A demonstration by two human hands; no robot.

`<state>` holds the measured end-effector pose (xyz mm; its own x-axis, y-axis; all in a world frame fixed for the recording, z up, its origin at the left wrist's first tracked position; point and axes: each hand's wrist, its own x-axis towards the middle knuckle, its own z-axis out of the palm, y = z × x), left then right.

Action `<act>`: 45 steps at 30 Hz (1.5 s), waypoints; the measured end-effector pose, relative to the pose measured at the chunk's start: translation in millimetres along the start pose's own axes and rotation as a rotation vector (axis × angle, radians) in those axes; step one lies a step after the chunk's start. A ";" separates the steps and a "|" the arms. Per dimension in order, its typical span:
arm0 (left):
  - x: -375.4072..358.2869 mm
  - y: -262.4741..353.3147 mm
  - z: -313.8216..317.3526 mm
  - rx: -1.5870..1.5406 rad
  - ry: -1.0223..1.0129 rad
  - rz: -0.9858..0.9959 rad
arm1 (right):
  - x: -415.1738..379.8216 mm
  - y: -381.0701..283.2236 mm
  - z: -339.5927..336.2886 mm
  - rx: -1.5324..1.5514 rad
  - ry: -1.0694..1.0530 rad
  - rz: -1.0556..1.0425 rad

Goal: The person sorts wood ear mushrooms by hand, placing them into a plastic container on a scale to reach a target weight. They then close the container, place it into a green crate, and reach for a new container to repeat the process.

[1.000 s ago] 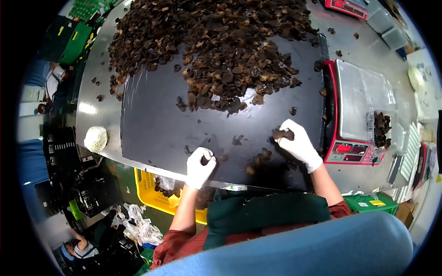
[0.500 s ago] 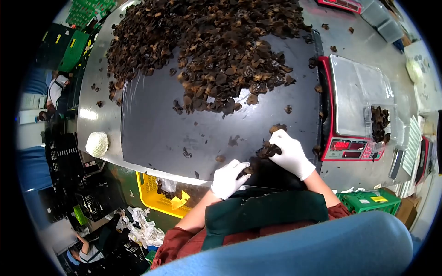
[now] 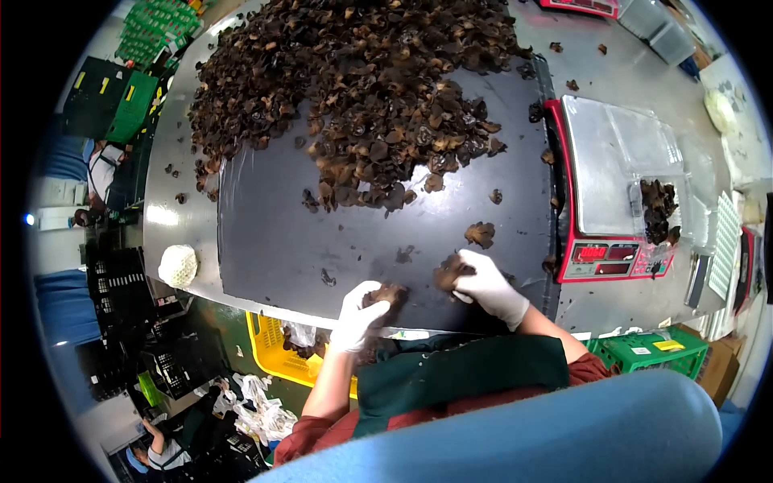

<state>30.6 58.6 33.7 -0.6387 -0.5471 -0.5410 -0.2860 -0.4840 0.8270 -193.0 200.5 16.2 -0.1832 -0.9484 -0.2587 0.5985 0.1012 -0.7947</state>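
Note:
My left hand [image 3: 357, 318], in a white glove, is closed on a dark brown wood ear mushroom [image 3: 390, 296] near the table's front edge. To its right, my gloved right hand [image 3: 491, 291] pinches another ruffled mushroom piece [image 3: 448, 275], slightly blurred. A loose mushroom [image 3: 480, 234] lies on the black sheet [image 3: 274, 225] just beyond the right hand. Farther back spreads a large heap of wood ear mushrooms [image 3: 403, 121]. Small scraps dot the sheet between heap and hands.
Right of the sheet stands a red scale [image 3: 600, 161], with a clear plastic tub [image 3: 660, 229] of mushrooms on it. A white netted ball [image 3: 178, 266] sits at the table's left edge. Below are a yellow crate [image 3: 270, 354] and a green crate [image 3: 644, 354]. Two people are at left.
The mushroom beyond my right hand now lies apart from it on the sheet. My right hand has moved slightly left and down; my left hand has shifted left. The view has shifted a little.

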 end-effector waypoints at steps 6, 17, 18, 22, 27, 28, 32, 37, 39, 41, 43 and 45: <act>34.9 16.2 42.2 -0.244 -0.252 -0.048 | -23.5 -30.3 -14.7 0.575 0.118 0.196; 100.9 118.0 223.6 0.175 -0.668 0.160 | -152.2 -188.9 -105.3 -0.905 1.297 -0.660; 105.5 119.5 248.1 0.203 -0.719 0.261 | -158.6 -193.3 -128.1 -0.983 1.340 -0.612; 107.7 138.9 331.2 0.697 -0.769 0.607 | -161.7 -199.2 -181.4 -1.272 1.390 -0.554; 128.1 109.4 391.9 0.732 -0.706 1.032 | -165.2 -201.6 -192.4 -1.338 1.277 -0.748; 129.1 105.5 397.8 0.763 -0.714 1.010 | -170.2 -199.6 -188.0 -0.836 1.178 -0.630; 121.1 107.2 411.9 0.948 -0.740 1.023 | -166.3 -187.4 -189.9 -0.597 1.096 -0.617; 120.8 108.6 390.6 0.908 -0.611 1.185 | -171.6 -189.8 -158.2 -0.610 1.358 -0.690; 132.7 114.5 366.6 0.791 -0.550 1.244 | -177.6 -180.6 -152.6 -0.582 1.288 -0.848; 135.8 129.9 325.6 0.735 -0.501 1.319 | -185.2 -170.6 -141.4 -0.680 1.346 -0.886; 131.6 132.2 283.6 0.684 -0.518 1.072 | -196.5 -155.0 -132.0 -0.643 1.415 -0.847; 145.3 120.3 232.4 0.913 -0.450 1.241 | -201.9 -136.5 -112.3 -0.596 1.487 -0.832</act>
<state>-262.7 79.6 90.1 -0.8909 0.0438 0.4520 0.3394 0.7255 0.5987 -325.3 411.8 115.2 -0.9295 0.1983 0.3111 -0.2748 0.1908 -0.9424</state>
